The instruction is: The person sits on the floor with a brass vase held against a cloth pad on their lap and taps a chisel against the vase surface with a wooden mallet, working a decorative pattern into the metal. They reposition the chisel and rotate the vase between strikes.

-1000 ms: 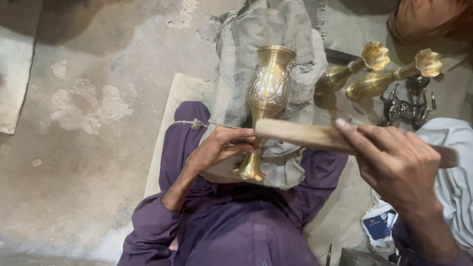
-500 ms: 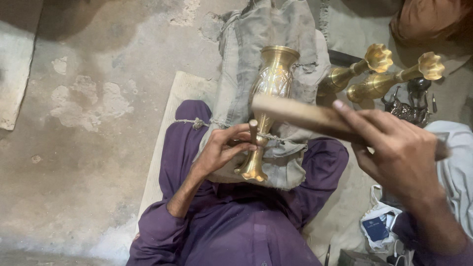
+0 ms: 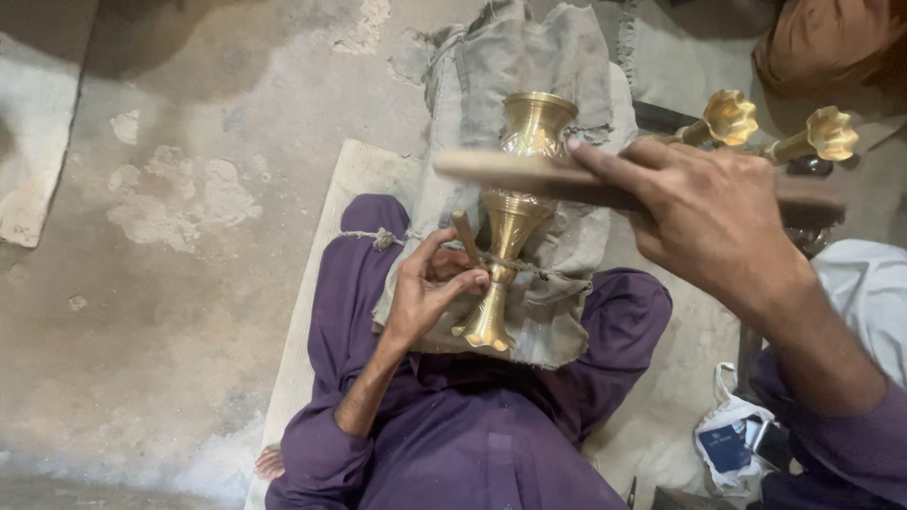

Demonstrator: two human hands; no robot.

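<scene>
A tall engraved brass vase (image 3: 510, 222) lies on a grey burlap cloth (image 3: 557, 312) spread over my purple-clothed lap. My left hand (image 3: 430, 293) grips a small wooden-handled punch (image 3: 465, 234), its lower end against the vase's narrow stem. A thin cord crosses the stem there. My right hand (image 3: 704, 222) is closed on a flat wooden stick (image 3: 501, 170), held level above the vase's body and hiding part of it.
Two more brass vases (image 3: 727, 118) (image 3: 822, 135) with flared, petal-shaped mouths lie at the upper right. A pale mat (image 3: 350, 175) lies under my legs on a rough concrete floor. A white plastic bag (image 3: 732, 444) sits at the lower right, a brown rounded object (image 3: 822, 42) at the top right.
My right hand has lifted the wooden stick higher over the vase. My left hand has stayed at the stem, and the punch now stands more upright.
</scene>
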